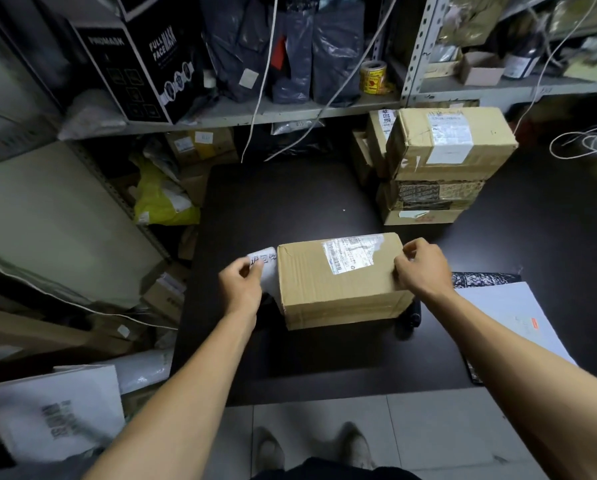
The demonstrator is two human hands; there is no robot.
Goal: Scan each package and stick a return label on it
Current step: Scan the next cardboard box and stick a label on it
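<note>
Box (342, 282) mid-table (290, 358), open tabletop beyond

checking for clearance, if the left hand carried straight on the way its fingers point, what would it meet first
The left hand, pinching the white label, points right at the left end of the cardboard box. It would probably meet that end first, though the gap's depth is unclear.

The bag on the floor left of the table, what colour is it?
Bright yellow bag, with a white label on it; the head view shows it.
</note>
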